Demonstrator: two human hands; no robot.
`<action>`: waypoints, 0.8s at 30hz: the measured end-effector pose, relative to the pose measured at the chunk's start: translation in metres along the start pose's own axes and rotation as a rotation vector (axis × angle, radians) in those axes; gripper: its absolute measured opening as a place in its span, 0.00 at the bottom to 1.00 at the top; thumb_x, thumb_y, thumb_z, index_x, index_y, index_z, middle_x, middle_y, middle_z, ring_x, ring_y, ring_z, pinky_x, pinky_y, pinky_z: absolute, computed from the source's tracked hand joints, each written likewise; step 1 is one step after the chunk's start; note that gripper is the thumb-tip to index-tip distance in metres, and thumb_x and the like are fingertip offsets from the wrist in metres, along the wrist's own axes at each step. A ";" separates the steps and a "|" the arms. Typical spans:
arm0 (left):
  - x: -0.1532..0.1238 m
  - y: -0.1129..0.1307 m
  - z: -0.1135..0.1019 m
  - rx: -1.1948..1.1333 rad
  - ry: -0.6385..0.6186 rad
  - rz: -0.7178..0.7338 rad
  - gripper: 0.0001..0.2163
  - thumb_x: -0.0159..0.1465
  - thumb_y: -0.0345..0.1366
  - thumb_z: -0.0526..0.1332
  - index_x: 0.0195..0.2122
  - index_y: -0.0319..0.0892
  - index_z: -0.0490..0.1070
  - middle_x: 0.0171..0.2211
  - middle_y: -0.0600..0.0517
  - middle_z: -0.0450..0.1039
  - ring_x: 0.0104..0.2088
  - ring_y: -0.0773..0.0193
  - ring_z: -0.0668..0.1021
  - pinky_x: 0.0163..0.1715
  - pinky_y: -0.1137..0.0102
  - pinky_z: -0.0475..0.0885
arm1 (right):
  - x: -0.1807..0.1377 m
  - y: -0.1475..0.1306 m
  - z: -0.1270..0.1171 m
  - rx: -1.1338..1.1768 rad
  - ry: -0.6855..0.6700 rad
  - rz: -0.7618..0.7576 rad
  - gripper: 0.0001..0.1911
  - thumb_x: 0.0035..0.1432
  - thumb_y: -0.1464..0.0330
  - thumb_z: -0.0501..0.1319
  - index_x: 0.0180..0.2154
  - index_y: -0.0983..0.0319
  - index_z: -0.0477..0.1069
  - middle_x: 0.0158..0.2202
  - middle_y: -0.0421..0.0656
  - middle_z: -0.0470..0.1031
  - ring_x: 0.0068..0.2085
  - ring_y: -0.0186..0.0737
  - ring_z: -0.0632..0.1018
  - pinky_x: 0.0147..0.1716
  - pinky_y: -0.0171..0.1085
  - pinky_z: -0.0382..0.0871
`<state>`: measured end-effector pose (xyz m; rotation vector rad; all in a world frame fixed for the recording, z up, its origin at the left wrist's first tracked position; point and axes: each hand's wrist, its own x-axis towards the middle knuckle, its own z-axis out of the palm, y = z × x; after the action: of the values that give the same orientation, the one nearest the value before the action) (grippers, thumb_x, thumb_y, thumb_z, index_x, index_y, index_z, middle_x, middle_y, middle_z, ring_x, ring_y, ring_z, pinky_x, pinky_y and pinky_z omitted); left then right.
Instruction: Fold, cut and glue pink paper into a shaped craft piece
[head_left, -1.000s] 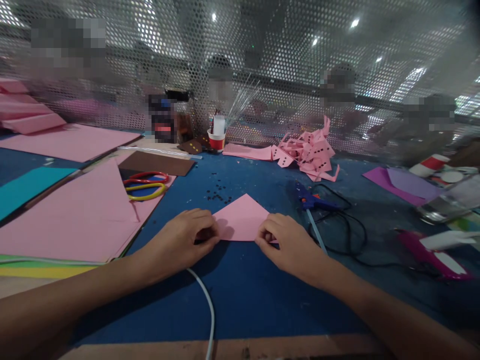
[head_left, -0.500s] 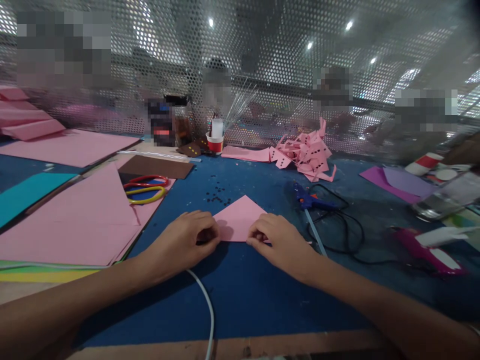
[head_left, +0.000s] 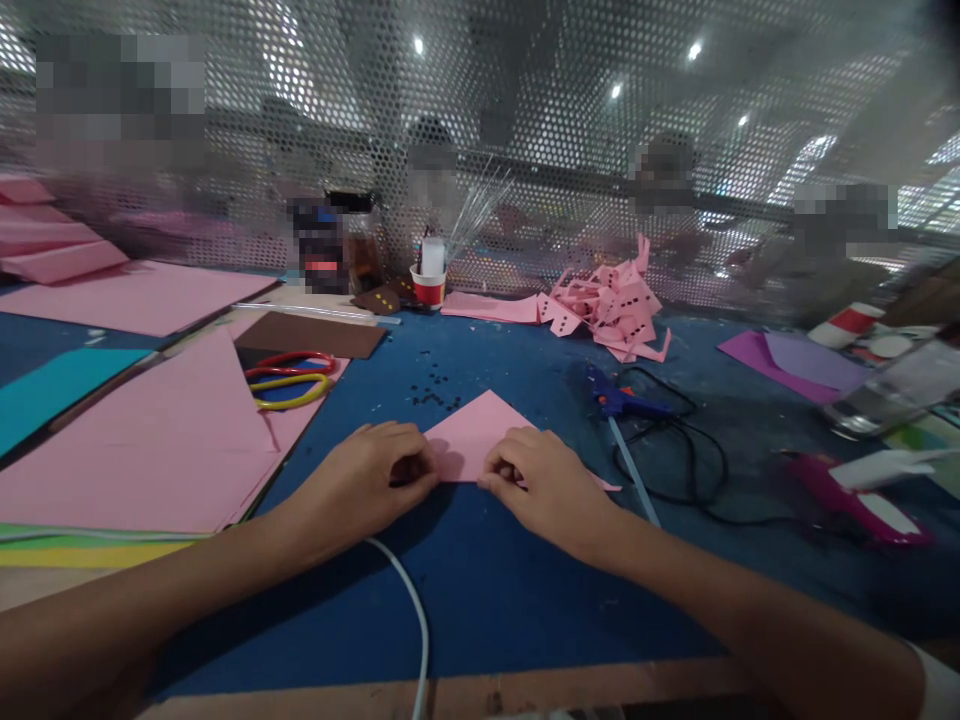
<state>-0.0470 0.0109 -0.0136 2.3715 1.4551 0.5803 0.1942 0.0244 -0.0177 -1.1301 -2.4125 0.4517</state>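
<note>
A pink sheet of paper [head_left: 480,430], folded into a triangle with its peak pointing away from me, lies flat on the blue table. My left hand [head_left: 386,465] pinches the left part of its near edge, thumb and fingers curled together. Right of centre, my right hand [head_left: 536,475] has its fingers closed on the same near edge. The paper's right corner shows beyond that hand; the left corner is hidden under my left hand. Several small black dots [head_left: 435,390] are scattered just past the paper.
Red and yellow scissors [head_left: 292,385] lie by large pink sheets [head_left: 150,440] at left. A blue glue gun [head_left: 619,395] with its cord is at right, near a magenta tool [head_left: 855,500]. Behind are pink paper cutouts [head_left: 607,310] and a cup [head_left: 429,287]. A white cable [head_left: 416,600] runs in front.
My right hand has slid a little left along the paper's near edge, uncovering the right corner. My left hand stays in about the same place.
</note>
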 end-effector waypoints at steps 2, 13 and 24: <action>0.001 -0.001 -0.001 -0.003 -0.015 -0.021 0.09 0.64 0.39 0.61 0.29 0.43 0.73 0.27 0.54 0.73 0.29 0.65 0.73 0.31 0.70 0.62 | 0.000 0.000 0.000 -0.007 -0.003 0.013 0.04 0.62 0.68 0.66 0.33 0.61 0.75 0.33 0.37 0.77 0.36 0.36 0.73 0.39 0.38 0.57; 0.002 -0.017 -0.024 -0.080 -0.171 -0.059 0.05 0.63 0.39 0.64 0.33 0.46 0.78 0.31 0.56 0.78 0.31 0.65 0.77 0.32 0.72 0.65 | -0.001 0.000 0.000 0.001 -0.029 0.061 0.05 0.63 0.68 0.65 0.33 0.60 0.74 0.35 0.38 0.77 0.39 0.37 0.74 0.40 0.39 0.58; -0.001 -0.021 -0.052 -0.056 -0.314 -0.084 0.04 0.61 0.32 0.63 0.34 0.46 0.78 0.34 0.57 0.78 0.35 0.66 0.78 0.35 0.74 0.67 | -0.001 -0.001 -0.002 0.018 -0.029 0.056 0.06 0.63 0.69 0.64 0.32 0.59 0.74 0.35 0.39 0.78 0.38 0.38 0.75 0.40 0.41 0.58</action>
<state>-0.0891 0.0211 0.0226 2.2234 1.3694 0.2120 0.1955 0.0233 -0.0161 -1.1935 -2.4016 0.5098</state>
